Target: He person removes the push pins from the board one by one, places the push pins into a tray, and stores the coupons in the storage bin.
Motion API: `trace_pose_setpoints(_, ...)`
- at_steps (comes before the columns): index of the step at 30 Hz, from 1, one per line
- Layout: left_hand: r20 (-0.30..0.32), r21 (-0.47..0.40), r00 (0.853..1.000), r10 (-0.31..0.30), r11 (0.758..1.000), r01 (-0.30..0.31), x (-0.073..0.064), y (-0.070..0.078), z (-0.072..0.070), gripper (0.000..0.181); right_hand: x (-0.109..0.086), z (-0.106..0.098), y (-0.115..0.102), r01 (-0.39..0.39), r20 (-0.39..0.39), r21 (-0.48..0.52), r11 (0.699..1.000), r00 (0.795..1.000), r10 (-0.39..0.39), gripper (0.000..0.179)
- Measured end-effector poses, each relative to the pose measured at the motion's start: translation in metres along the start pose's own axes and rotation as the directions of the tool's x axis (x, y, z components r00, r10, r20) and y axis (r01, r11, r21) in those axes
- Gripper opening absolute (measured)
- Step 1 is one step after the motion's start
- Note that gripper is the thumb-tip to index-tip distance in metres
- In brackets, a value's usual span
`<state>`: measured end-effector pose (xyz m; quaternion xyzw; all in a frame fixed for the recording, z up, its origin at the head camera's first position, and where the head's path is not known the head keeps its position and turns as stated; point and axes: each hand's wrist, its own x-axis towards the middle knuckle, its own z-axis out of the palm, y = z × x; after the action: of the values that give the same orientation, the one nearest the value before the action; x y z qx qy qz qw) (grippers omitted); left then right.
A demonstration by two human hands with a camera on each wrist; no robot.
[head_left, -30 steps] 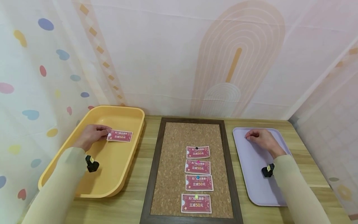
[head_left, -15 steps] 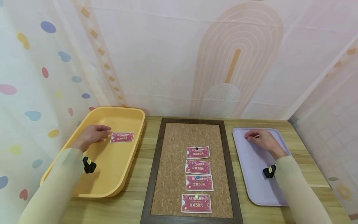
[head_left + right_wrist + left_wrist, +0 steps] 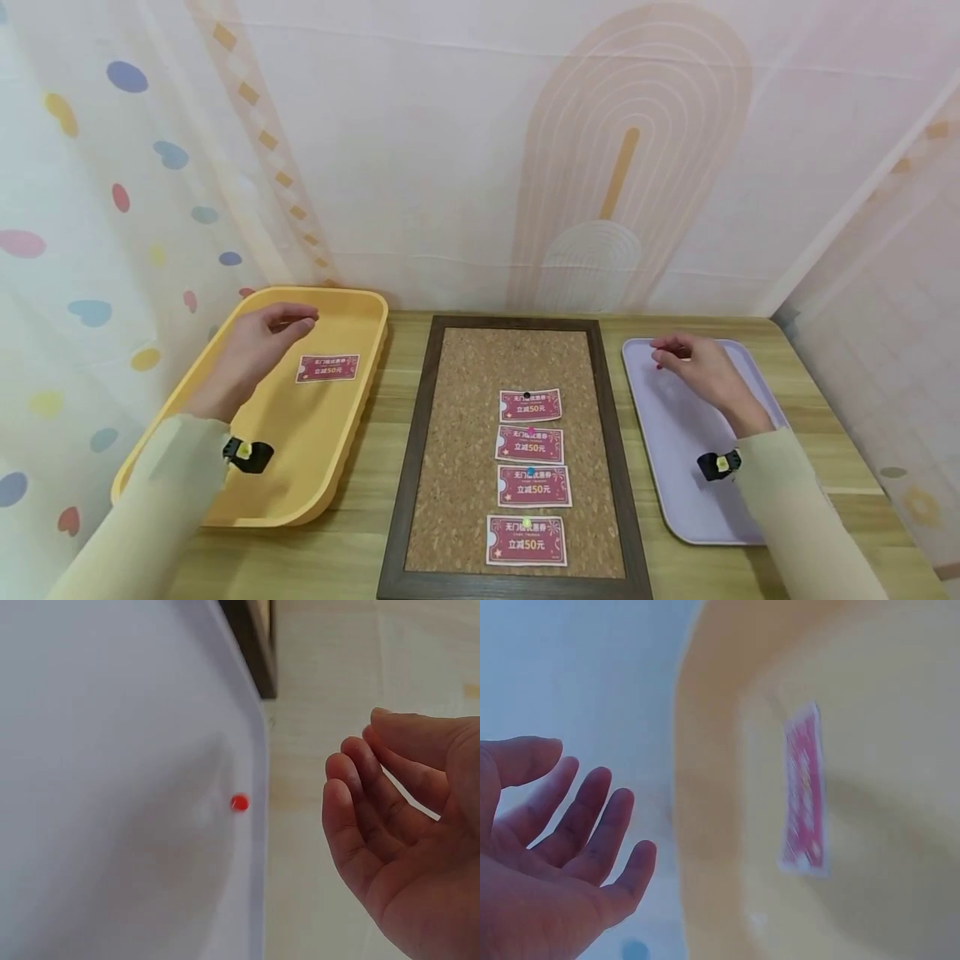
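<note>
Counter (image 3: 405, 358): corkboard (image 3: 465, 433) at centre, yellow tub (image 3: 300, 479) left, lilac tray (image 3: 686, 500) right. Left hand (image 3: 251, 354) above tub, empty, fingers relaxed; right hand (image 3: 703, 372) above tray, empty, fingers loosely curved. 4 pinned coupons (image 3: 534, 492) on corkboard. 1 loose coupon (image 3: 327, 368) in tub, corkboard side of left hand, untouched. Red pin (image 3: 239, 802) on tray near its rim, apart from right hand.

A wood-grain surface (image 3: 392, 417) runs up to the far wall (image 3: 420, 150), which is pale and lightly creased, with a large peach arch (image 3: 567, 142) right of the middle and a strip of orange diamonds (image 3: 267, 139) at its left. The left wall (image 3: 45, 354) bears coloured spots (image 3: 127, 77) and hearts (image 3: 68, 521); the right wall (image 3: 900, 283) looks pale pink. The light is soft and even.
</note>
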<state>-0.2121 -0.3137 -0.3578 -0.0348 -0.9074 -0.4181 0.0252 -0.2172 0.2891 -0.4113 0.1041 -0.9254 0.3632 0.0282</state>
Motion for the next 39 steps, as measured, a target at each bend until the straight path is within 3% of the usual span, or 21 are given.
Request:
trace_pose_setpoints(6, -0.054, -0.027, 0.994, 0.097, 0.995, -0.099, -0.013, 0.032, 0.022, 0.038, -0.004, 0.006, -0.018, 0.052, -0.043, 0.014, 0.999, 0.998, -0.051, 0.025)
trace_pose_setpoints(13, -0.078, -0.06, 0.983, 0.166, 0.983, -0.171, -0.027, 0.054, 0.049, 0.032, -0.006, 0.015, -0.037, 0.077, -0.061, 0.052, 0.996, 0.995, -0.074, 0.024)
trace_pose_setpoints(22, 0.0, -0.133, 0.983, 0.185, 0.974, -0.183, -0.039, 0.069, 0.089, 0.028, -0.008, 0.032, -0.057, 0.173, -0.059, 0.08, 0.982, 0.984, -0.169, 0.015)
trace_pose_setpoints(29, 0.071, -0.194, 0.984, 0.163, 0.97, -0.147, -0.046, 0.076, 0.124, 0.029, -0.012, 0.044, -0.069, 0.17, -0.027, 0.155, 0.973, 0.985, -0.168, 0.02)
trace_pose_setpoints(36, 0.121, -0.226, 0.967, 0.224, 0.955, -0.193, -0.043, 0.08, 0.149, 0.032, -0.014, 0.056, -0.075, 0.172, -0.001, 0.169, 0.971, 0.985, -0.174, 0.023)
trace_pose_setpoints(39, 0.156, -0.255, 0.965, 0.21, 0.953, -0.166, -0.042, 0.081, 0.159, 0.032, -0.013, 0.062, -0.077, 0.168, 0.032, 0.167, 0.972, 0.984, -0.176, 0.025)
